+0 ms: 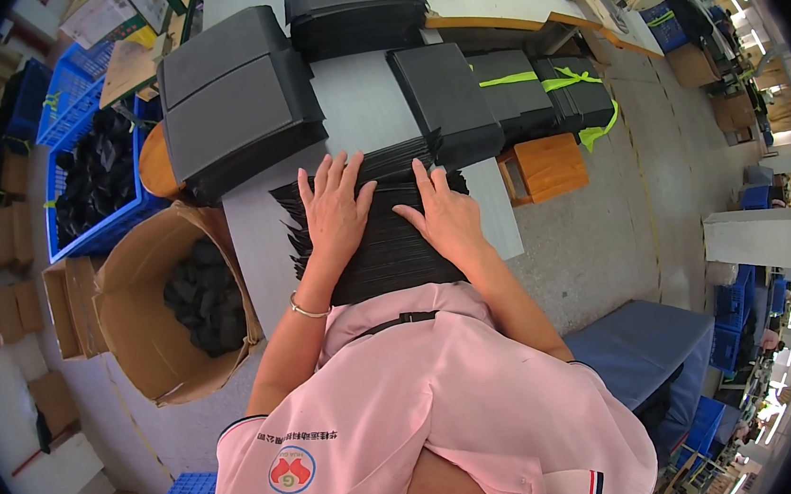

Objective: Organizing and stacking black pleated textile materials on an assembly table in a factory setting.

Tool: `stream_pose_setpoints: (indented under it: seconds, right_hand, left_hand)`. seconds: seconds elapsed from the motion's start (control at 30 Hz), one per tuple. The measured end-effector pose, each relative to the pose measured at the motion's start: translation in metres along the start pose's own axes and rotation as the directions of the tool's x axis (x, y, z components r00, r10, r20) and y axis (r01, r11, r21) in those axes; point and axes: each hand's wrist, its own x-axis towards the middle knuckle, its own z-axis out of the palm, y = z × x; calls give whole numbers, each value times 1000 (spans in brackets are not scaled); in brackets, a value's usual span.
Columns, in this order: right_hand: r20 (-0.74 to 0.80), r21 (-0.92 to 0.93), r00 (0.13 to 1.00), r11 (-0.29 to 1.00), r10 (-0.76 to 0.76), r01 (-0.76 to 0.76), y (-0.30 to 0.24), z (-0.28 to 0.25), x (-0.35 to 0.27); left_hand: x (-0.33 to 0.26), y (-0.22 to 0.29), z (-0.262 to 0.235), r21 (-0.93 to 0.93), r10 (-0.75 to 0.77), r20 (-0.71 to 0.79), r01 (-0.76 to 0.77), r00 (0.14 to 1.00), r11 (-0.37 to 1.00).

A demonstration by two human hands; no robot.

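Note:
A long fanned row of thin black sheets (pixel 394 252) lies on the pale table against my front. My left hand (pixel 335 215) rests on its left side, fingers spread and pointing away from me. On the right side lies my right hand (pixel 448 218), its thumb held apart from the fingers. Neither hand grips anything that I can see. Just beyond my fingertips, more layered black sheet edges (pixel 397 160) show. I cannot tell the material or the exact kind of piece.
Tall stacks of black sheets (pixel 234 101) stand on the table (pixel 357 93), with another stack (pixel 447 104) at right. Bundles tied with green strips (pixel 570 81) sit beyond. Left are a cardboard box (pixel 125 302) and a blue crate (pixel 54 208), both holding black pieces. A wooden stool (pixel 550 167) stands right.

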Motion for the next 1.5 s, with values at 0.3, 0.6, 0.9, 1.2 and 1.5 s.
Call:
stream_pose_setpoints:
  seconds: [0.3, 0.6, 0.9, 1.2, 1.5]
  right_hand:
    - [-69, -57, 997, 998, -33, 29, 1, 12, -4]
    - [-131, -75, 989, 995, -72, 63, 1, 12, -8]
    - [-171, -53, 982, 996, -85, 77, 1, 11, -11]
    - [-354, 65, 900, 954, -253, 293, 24, 7, 37]
    - [43, 274, 966, 933, -253, 232, 45, 33, 110]
  left_hand:
    - [1, 0, 0, 8, -6, 19, 6, 1000, 1000]
    - [8, -4, 7, -23, -27, -5, 27, 1000, 999]
    - [21, -5, 14, -39, -104, 9, 104, 995, 994]
    - [25, -3, 15, -39, -129, 16, 130, 991, 991]
    - [23, 9, 18, -91, -129, -20, 126, 991, 988]
